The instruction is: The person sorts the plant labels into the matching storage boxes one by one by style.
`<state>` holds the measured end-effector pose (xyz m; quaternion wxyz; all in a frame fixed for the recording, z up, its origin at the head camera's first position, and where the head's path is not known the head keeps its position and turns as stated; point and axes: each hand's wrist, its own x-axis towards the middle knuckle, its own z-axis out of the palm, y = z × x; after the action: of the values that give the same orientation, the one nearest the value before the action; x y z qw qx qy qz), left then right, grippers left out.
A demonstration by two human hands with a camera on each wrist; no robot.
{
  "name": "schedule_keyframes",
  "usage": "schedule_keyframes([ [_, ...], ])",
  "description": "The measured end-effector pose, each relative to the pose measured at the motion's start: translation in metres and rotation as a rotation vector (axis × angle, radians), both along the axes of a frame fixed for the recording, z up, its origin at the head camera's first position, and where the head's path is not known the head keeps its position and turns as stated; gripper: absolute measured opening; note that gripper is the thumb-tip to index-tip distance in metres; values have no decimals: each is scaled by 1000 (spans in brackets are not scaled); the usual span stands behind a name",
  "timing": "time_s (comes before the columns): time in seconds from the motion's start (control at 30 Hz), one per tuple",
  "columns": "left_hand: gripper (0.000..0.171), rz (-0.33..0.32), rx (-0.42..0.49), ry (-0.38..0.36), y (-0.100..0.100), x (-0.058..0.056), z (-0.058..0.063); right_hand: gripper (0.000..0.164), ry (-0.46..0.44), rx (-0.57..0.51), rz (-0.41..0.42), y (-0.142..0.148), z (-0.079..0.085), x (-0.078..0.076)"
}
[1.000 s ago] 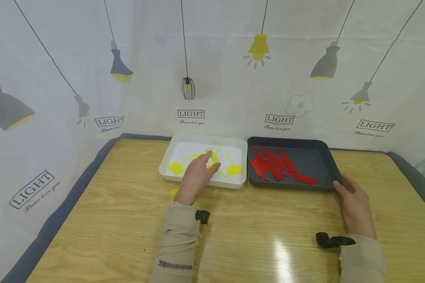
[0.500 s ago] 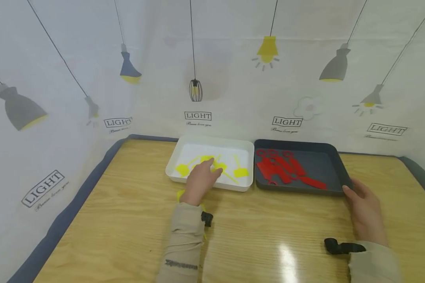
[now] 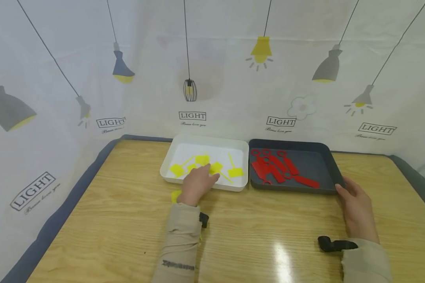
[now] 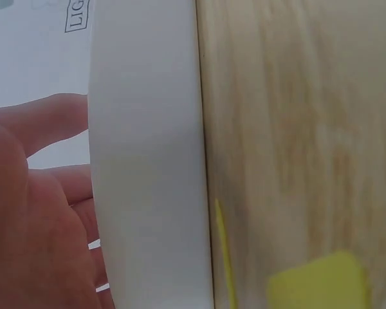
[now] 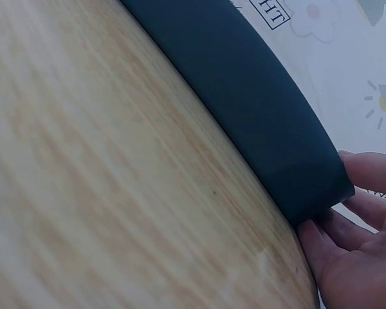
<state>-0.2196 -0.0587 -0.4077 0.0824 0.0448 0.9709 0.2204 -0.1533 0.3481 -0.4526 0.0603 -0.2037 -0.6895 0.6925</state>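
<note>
My left hand reaches over the near wall of a white tray. Its fingers, relaxed, point down at several flat yellow pieces, each with a square head on a thin stick; the fingertips are partly hidden in the head view. In the left wrist view the thumb stands apart from the fingers behind the tray wall. My right hand grips the near right corner of a dark grey tray, thumb on the rim and fingers around the outer wall. Flat red pieces with ring ends lie in its left half.
Another yellow piece lies on the wooden table in front of the white tray, partly under my left forearm. The two trays stand side by side against a white curtain printed with lamps.
My left hand has drawn slightly back toward the near wall of the white tray, uncovering more yellow pieces. My right hand stays on the dark tray's corner. The head view shifted sideways and back.
</note>
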Motion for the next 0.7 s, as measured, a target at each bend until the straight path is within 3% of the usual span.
schedule_keyframes([
  [0.27,57,-1,-43,29,1,1,0,69,-4,-3,-8,0,2,-2],
  [0.47,53,-13,-24,68,3,-2,3,67,13,10,-8,2,6,-5],
  [0.7,46,-18,-33,24,3,-1,-2,69,-3,2,-11,1,2,-3],
])
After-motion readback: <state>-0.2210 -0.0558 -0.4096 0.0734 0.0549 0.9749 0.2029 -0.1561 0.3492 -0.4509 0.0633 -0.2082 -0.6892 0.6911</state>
